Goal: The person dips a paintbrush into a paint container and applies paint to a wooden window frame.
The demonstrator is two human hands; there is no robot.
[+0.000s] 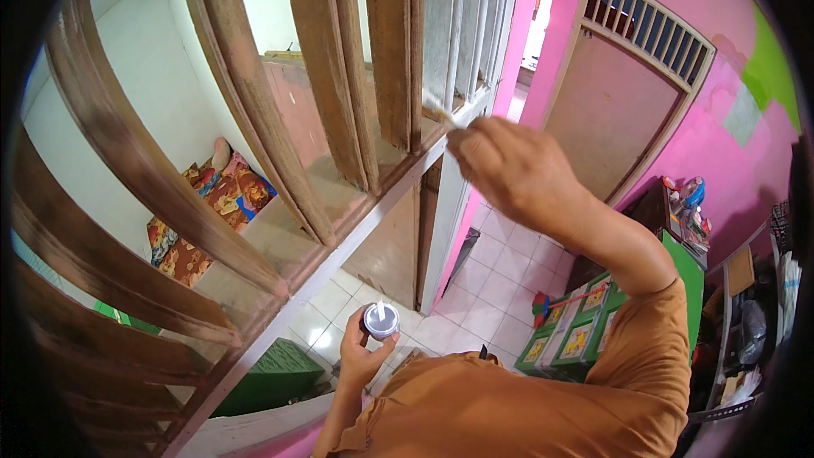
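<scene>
My right hand (513, 161) is raised and closed around a small paintbrush (443, 110), its pale bristle end slightly blurred. The brush tip is by the foot of the grey-painted slats (465, 21), just above the wooden rail (352, 225) they stand on. Left of them, brown bare-wood slats (326, 68) rise from the same rail, whose front edge is pale grey. Lower down, my left hand (360, 359) grips a small round container of grey paint (381, 322) with its open top facing up. Something white lies across the container's mouth.
Below right stands a green cabinet (560, 335) with pictured drawers. A pink wall with a closed door (615, 102) is behind it. At far right, a cluttered shelf (746, 322) holds bags. Through the slats a patterned cloth (212, 216) shows. A green box (271, 377) sits on white tiles.
</scene>
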